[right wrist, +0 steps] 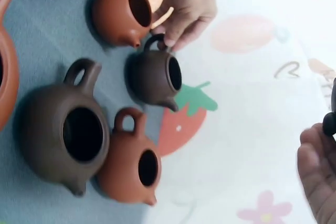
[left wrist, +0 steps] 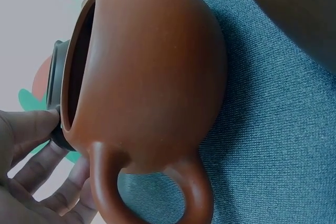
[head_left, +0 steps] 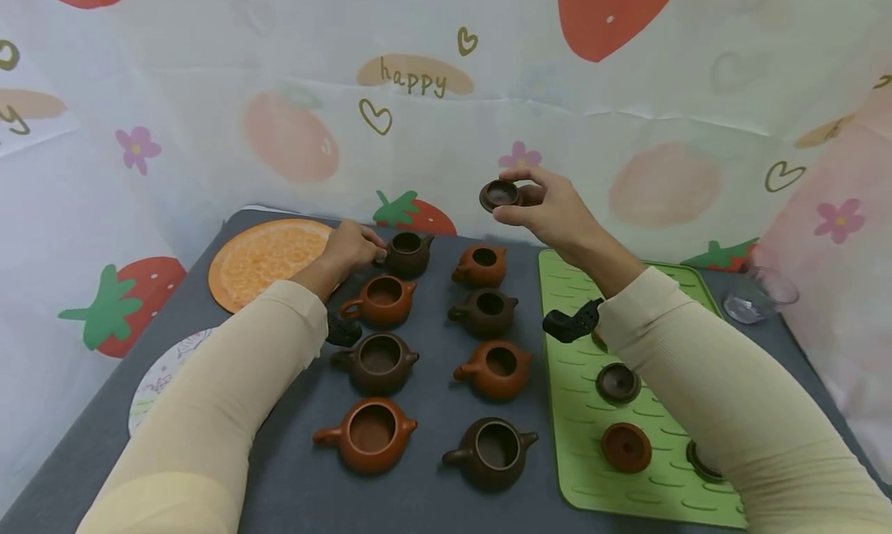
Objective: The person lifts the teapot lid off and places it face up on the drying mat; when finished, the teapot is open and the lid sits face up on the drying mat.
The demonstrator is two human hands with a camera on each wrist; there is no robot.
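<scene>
With its fingers at the handle, my left hand (head_left: 351, 248) grips the dark brown teapot (head_left: 408, 254) at the far end of the left row. That teapot stands lidless on the cloth; in the right wrist view thumb and fingers pinch its handle (right wrist: 154, 40). Above the table's far side, my right hand (head_left: 550, 209) pinches a dark brown teapot lid (head_left: 499, 196), its hollow underside turned toward the head camera. Close to the left hand is a reddish-brown teapot (left wrist: 152, 61), its handle nearest the left wrist camera. Only the edge of the held lid appears in the right wrist view.
Several more lidless teapots, such as this dark one (head_left: 496, 453), stand in two rows. On the right, a green mat (head_left: 578, 441) bears several lids (head_left: 626, 447). A glass cup (head_left: 758, 296) lies beyond it. An orange round mat (head_left: 268, 259) and a patterned one (head_left: 163, 371) lie left.
</scene>
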